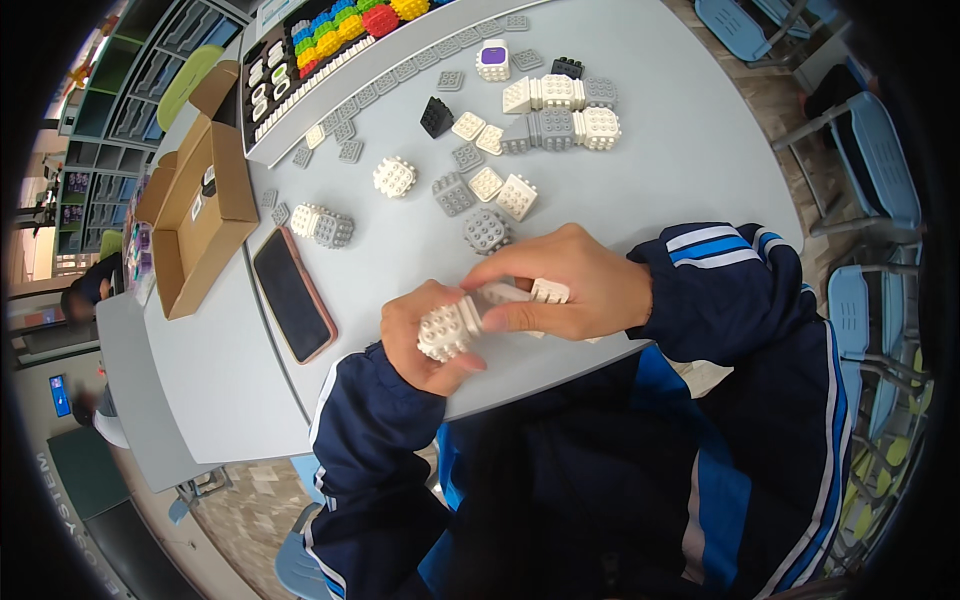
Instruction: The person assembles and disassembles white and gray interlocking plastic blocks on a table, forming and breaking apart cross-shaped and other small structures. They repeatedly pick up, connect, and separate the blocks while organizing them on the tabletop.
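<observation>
Sleeves [370, 425] of dark blue with pale stripes reach in over the table's near edge. At the end of one, the left hand [403, 318] grips a white studded block [444, 335], fingers wrapped round its far side and thumb along the near one. Right beside it, the right hand [585, 278] has thumb and forefinger closed about a pale piece [500, 292], too blurred for me to make out its shape or whether it meets the block. Another white studded piece [550, 291] shows by that palm; I cannot tell whether it is held.

This looks like fitting work, or parting work. Either way, I'd keep the left grip firm and off the meeting face, square the two faces, and use straight, even thumb pressure, since a tilt could jam the studs.

Just beyond sits a grey studded ball [487, 231], with a phone [296, 293] off to the left and a white studded ball [395, 177] farther up. Past those lie two joined rows, the grey-and-white row [560, 130] and the white-and-grey row [560, 93]. Beyond, a long tray [340, 98] holds coloured pieces.
</observation>
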`<move>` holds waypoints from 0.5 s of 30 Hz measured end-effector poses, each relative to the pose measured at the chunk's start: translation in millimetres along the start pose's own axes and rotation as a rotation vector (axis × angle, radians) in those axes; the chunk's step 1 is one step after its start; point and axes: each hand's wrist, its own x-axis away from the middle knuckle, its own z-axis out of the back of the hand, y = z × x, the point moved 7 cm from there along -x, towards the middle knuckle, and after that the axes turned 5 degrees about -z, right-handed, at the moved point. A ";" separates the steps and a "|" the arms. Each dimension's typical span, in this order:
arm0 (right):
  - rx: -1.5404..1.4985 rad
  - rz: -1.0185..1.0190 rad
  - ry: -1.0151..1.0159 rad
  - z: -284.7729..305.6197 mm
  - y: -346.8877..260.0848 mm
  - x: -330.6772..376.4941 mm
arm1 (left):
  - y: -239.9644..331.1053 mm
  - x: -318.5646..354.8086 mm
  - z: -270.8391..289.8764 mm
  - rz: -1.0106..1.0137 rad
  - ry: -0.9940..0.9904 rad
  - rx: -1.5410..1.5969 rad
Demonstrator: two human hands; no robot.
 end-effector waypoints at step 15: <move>-0.239 -0.104 -0.262 -16.8 5.9 6.5 | 21.2 -17.3 -18.9 -0.179 -0.245 -0.132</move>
